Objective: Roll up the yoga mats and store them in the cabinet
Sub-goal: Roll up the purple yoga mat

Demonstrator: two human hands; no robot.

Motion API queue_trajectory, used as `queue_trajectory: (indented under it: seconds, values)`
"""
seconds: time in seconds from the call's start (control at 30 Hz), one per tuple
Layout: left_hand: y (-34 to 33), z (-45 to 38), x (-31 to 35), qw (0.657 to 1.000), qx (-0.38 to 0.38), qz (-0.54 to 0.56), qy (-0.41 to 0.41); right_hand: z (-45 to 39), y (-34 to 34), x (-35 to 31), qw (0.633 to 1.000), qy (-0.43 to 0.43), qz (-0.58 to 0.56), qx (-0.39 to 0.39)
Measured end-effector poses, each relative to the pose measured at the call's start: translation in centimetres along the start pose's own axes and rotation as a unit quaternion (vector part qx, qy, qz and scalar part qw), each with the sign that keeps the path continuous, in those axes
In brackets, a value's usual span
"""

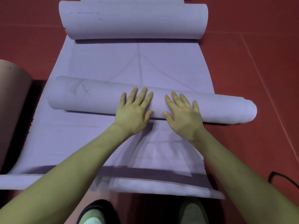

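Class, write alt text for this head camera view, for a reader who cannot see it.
A person's left hand and right hand press flat, fingers spread, on a partly rolled lilac foam yoga mat lying on a red floor. A second lilac roll lies farther away on the flat stretch of mat.

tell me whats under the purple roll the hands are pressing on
The roll lies on a flat purple mat, its right end overhanging the red floor. Both hands, left hand and right hand, rest flat on top. The mat directly beneath is hidden.
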State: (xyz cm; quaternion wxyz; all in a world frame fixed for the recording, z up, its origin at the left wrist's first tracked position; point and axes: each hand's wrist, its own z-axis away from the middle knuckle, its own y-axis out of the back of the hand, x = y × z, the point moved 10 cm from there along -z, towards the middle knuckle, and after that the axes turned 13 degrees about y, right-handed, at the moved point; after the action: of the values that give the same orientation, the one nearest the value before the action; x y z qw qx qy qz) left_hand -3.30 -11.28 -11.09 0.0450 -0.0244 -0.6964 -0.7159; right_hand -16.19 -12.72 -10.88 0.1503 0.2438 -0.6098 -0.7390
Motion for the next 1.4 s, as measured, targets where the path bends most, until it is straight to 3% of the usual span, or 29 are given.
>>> queue_trajectory:
  seconds: [0.13, 0.3, 0.47, 0.73, 0.9, 1.13, 1.4]
  values:
    - [-0.6, -3.7, -0.6, 0.999, -0.023, -0.003, -0.038, -0.9, 0.6, 0.2, 0.998, 0.026, 0.021, 0.047]
    - [-0.6, -6.3, -1.1, 0.992, -0.013, -0.055, -0.113, -4.4, 0.5, 2.1, 0.999, 0.004, 0.018, -0.027]
    - [-1.2, -8.8, -1.3, 0.989, -0.044, -0.117, -0.084, -6.6, -0.1, 3.2, 0.998, 0.008, 0.049, -0.033]
    - [-1.0, -10.7, -1.3, 0.982, -0.038, -0.144, -0.119, -8.8, 0.1, 4.3, 0.997, 0.035, 0.055, -0.031]
    - [-0.2, -9.5, -0.9, 0.984, 0.018, -0.103, -0.147, -7.9, 1.1, 3.2, 0.997, 0.051, 0.059, 0.02]
    - [1.5, -4.6, 0.6, 0.977, 0.093, -0.052, -0.187, -3.3, 2.9, 1.6, 0.98, 0.095, 0.079, 0.158]
    - [2.2, 1.0, 2.0, 0.977, 0.066, -0.045, -0.196, 2.3, 3.0, 0.1, 0.984, 0.105, 0.057, 0.132]
